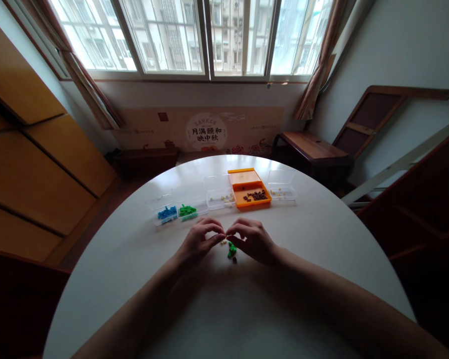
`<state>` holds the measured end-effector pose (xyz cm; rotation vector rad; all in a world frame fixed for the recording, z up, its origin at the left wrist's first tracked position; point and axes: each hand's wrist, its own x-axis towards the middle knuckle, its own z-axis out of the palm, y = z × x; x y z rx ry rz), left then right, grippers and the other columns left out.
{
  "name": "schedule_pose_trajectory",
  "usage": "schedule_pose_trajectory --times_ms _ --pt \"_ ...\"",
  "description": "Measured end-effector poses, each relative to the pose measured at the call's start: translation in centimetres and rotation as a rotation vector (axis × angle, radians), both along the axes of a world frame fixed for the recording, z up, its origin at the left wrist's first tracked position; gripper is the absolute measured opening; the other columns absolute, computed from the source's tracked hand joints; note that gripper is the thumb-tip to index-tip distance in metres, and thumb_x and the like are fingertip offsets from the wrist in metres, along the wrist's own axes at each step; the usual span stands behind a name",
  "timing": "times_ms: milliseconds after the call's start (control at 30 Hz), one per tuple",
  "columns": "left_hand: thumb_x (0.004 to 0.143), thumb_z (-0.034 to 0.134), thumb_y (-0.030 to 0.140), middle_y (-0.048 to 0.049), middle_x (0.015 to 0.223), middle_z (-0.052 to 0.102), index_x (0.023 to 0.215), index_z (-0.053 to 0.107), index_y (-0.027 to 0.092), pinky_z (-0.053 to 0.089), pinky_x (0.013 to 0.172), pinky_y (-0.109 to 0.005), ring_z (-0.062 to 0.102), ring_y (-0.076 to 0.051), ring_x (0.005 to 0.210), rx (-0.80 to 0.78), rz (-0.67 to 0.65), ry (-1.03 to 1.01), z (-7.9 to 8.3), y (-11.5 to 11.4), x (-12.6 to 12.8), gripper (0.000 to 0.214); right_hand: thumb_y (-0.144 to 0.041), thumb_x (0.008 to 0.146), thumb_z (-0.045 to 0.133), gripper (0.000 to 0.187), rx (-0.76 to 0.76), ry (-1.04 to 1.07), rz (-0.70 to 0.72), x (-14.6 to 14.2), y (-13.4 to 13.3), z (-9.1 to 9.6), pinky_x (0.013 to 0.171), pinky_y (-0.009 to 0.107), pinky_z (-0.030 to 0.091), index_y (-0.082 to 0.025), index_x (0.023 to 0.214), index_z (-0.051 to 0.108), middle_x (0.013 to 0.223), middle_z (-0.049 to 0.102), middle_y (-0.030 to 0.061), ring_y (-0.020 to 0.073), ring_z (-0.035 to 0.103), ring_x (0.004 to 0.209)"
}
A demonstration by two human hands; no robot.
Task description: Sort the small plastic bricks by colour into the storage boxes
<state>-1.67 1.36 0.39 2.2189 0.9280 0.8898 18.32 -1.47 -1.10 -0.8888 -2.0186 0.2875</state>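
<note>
My left hand [200, 239] and my right hand [252, 239] meet over the middle of the round white table [303, 279]. Both hands are closed in a pinch, fingertips almost touching each other. What they pinch is too small to name. Just below the fingertips lies a small cluster of green pieces [231, 250] with a pale piece [223, 242] beside it on the tabletop. A dark bit lies right under the green cluster.
A row of small boxes stands behind the hands: a clear box with blue pieces [166, 213], one with green pieces [187, 211], one with pale pieces [220, 198], an open orange box [251, 189] with dark pieces, and a clear box [282, 192]. A wooden bench [310, 147] stands beyond.
</note>
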Motion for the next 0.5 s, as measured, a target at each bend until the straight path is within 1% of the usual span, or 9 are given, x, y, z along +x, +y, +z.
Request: schedule_pose_trajectory --times_ms 133,300,400,500 --pt "0.087 0.059 0.039 -0.0060 0.086 0.066 0.077 0.070 0.018 0.047 0.081 -0.034 0.059 -0.018 0.085 0.009 0.003 0.013 0.0 0.0 0.1 0.025 -0.027 0.089 0.059 0.012 0.022 -0.021 -0.032 0.0 0.0 0.0 0.060 0.021 0.042 -0.020 0.083 0.068 0.074 0.064 0.0022 0.0103 0.056 0.061" --pt "0.088 0.057 0.035 -0.0050 0.085 0.066 0.079 0.068 0.018 0.047 0.081 -0.034 0.059 -0.018 0.084 0.054 0.077 0.023 0.3 0.0 -0.4 0.022 -0.025 0.089 0.058 0.012 0.008 -0.017 -0.058 -0.1 0.1 0.0 0.060 0.021 0.042 -0.020 0.083 0.067 0.075 0.064 0.0021 0.0104 0.056 0.061" --pt "0.086 0.059 0.033 -0.0045 0.086 0.066 0.081 0.068 0.019 0.046 0.082 -0.034 0.058 -0.018 0.086 0.105 0.113 0.054 0.4 0.1 -1.2 0.017 -0.024 0.089 0.058 0.012 -0.002 -0.005 -0.072 -0.1 0.4 0.0 0.062 0.022 0.044 -0.020 0.083 0.068 0.076 0.065 0.0023 0.0110 0.058 0.063" --pt "0.081 0.063 0.029 -0.0041 0.089 0.065 0.083 0.068 0.020 0.045 0.083 -0.035 0.057 -0.019 0.089 0.144 0.110 0.106 0.4 0.1 -1.9 0.010 -0.024 0.088 0.059 0.012 -0.012 -0.003 -0.112 0.1 1.1 0.2 0.061 0.022 0.044 -0.020 0.083 0.068 0.077 0.066 0.0023 0.0107 0.056 0.060"
